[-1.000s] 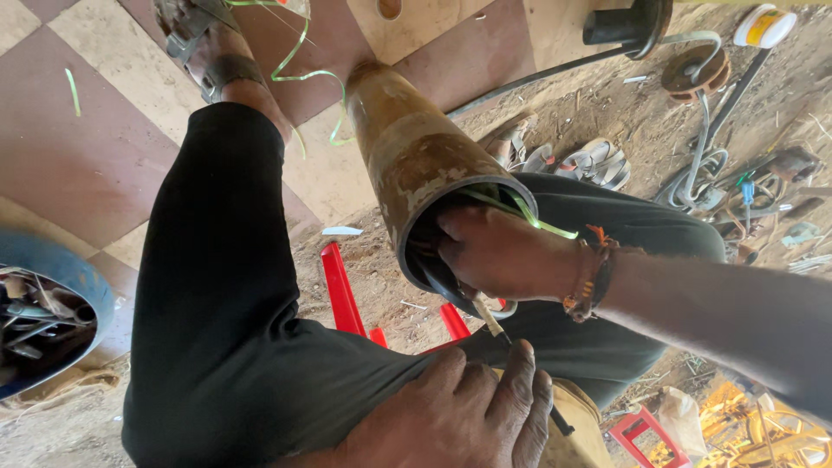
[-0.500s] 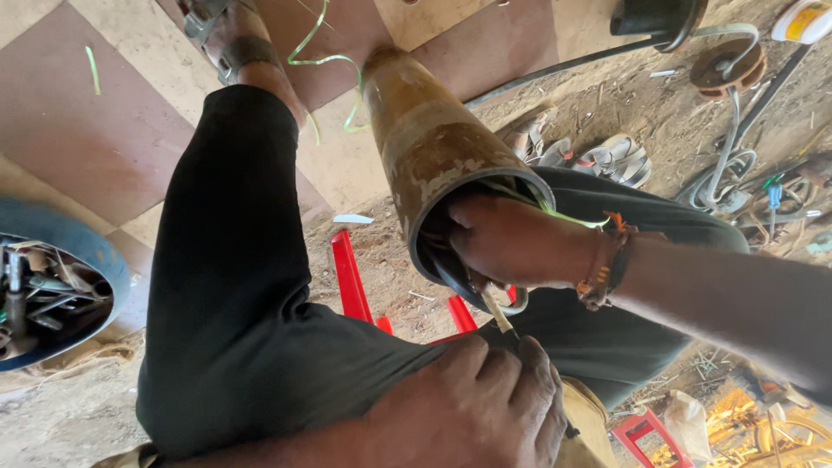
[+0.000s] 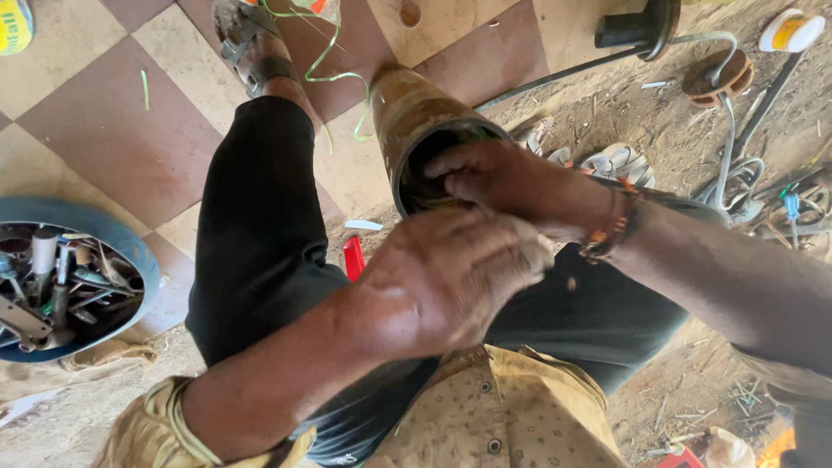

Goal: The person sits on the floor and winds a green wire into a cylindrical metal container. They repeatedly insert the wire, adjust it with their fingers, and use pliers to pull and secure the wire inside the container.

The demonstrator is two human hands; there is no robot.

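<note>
Between my knees, rusty brown metal cylinder [image 3: 414, 113], open end up. Right hand [image 3: 503, 178] fingers curl inside rim; left hand [image 3: 451, 277] cupped over mouth. Best: steady the tube, work slowly.

The left hand [image 3: 451, 282] covers the near rim of the rusty metal cylinder [image 3: 414, 113], hiding whatever it grips there. The right hand [image 3: 507, 182] reaches into the cylinder's open mouth, its fingertips lost in the dark interior, so what they touch cannot be told. The right forearm runs off the frame's right edge. A blue tub of tools [image 3: 65, 286] is cut by the left edge, its contents too jumbled to name singly. A red object [image 3: 354, 257] shows only partly behind the black-trousered leg [image 3: 251, 225]. A yellow item [image 3: 15, 24] is clipped at the top-left corner.
</note>
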